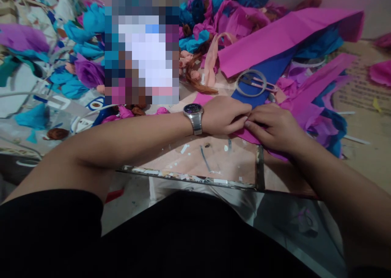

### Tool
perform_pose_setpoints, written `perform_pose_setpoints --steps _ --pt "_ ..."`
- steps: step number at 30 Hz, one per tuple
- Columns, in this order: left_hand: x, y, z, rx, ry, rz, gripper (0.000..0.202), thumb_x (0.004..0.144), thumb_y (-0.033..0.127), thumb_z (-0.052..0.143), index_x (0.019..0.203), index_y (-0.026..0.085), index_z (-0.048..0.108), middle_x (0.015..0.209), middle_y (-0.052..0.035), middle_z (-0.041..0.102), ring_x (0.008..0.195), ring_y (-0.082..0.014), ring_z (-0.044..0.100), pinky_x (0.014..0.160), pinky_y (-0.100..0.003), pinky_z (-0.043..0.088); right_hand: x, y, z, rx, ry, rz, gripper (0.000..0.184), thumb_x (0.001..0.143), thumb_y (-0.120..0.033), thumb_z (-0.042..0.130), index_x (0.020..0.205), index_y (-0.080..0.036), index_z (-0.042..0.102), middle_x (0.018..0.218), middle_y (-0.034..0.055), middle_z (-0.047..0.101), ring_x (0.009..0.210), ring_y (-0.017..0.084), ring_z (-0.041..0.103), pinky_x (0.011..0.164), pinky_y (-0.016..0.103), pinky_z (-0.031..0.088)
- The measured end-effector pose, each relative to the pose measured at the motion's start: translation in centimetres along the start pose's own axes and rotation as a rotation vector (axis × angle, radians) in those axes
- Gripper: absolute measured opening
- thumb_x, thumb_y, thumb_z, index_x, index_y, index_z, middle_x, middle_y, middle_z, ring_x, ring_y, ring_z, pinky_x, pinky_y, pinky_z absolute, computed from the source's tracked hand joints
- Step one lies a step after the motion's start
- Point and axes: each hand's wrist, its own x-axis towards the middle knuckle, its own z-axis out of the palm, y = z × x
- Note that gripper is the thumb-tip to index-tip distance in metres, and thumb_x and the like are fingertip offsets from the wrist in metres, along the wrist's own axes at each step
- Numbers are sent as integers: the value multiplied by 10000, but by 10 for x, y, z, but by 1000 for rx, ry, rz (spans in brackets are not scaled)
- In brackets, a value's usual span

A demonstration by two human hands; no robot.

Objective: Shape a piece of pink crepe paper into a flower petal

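Note:
My left hand (pixel 224 114), with a metal-strapped watch (pixel 193 114) at the wrist, meets my right hand (pixel 273 125) over the table's near part. Both hands are closed, fingertips pressed together on a piece of pink crepe paper (pixel 249 135). The paper shows below and between the fingers and also left of my left hand; the exact pinch is partly hidden. Just beyond the fingers, pink-handled scissors (pixel 270 86) lie with a clear ring-shaped coil (pixel 237 86), on dark blue paper (pixel 244 98).
A long folded pink sheet (pixel 287 39) lies behind the scissors. Crumpled blue, purple and pink paper (pixel 326 123) sits at the right, over printed cardboard (pixel 360 94). Paper flowers and cables (pixel 61 94) crowd the left. The table's worn front edge (pixel 189 178) runs close to my body.

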Motion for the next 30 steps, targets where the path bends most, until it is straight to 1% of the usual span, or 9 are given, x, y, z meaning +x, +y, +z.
perform_pose_setpoints --steps 3,7,10,13,17,21,26,30 --pt "-1 0 0 22 22 2 306 1112 357 514 1072 210 779 942 -99 835 876 -247 767 738 -377 443 -2 -1 -2 -47 37 2 258 1132 -389 603 948 -279 746 995 47 818 971 283 760 887 464 514" --pt "-2 -1 -1 70 62 -18 341 1135 396 499 1104 207 781 975 -106 844 895 -252 766 759 -393 453 -2 -3 -8 -118 102 33 295 1153 -439 608 956 -278 757 1010 56 839 970 292 766 937 510 538" --pt "-2 0 -1 81 69 -31 373 1143 425 480 1121 211 785 996 -106 845 895 -247 752 778 -409 466 -2 -5 -9 -105 149 67 255 1143 -466 647 1024 -291 790 1078 57 862 1039 303 782 1009 537 558" --pt "-2 1 -1 75 80 -39 369 1136 412 477 1128 211 787 1001 -108 842 904 -254 752 791 -414 478 -3 -4 -8 -107 190 73 215 1128 -456 676 1052 -305 810 1069 47 867 1044 307 792 1041 558 560" --pt "-1 2 -3 70 104 -54 325 1121 368 499 1131 212 784 993 -109 838 921 -263 762 807 -404 492 -4 -1 -5 -121 213 74 178 1108 -443 703 1065 -327 831 1052 38 870 1020 312 802 1033 577 571" --pt "-2 1 -3 64 115 -57 299 1115 373 517 1115 228 778 975 -105 832 906 -258 750 799 -396 487 -4 0 -5 -148 216 77 169 1103 -427 705 1094 -334 846 1056 32 877 1037 309 813 1040 583 589" --pt "-2 -1 -3 66 136 -68 288 1107 374 528 1078 218 768 935 -95 817 882 -250 742 783 -384 456 -4 -1 -6 -151 225 83 178 1101 -426 711 1075 -322 853 1043 33 877 1029 311 815 1031 583 589" --pt "-2 -2 -2 67 120 -54 320 1099 381 498 1070 221 774 953 -94 827 870 -252 731 792 -416 465 -3 -3 -4 -131 226 83 192 1107 -432 703 1047 -315 842 1031 33 871 1014 307 809 1048 590 590"
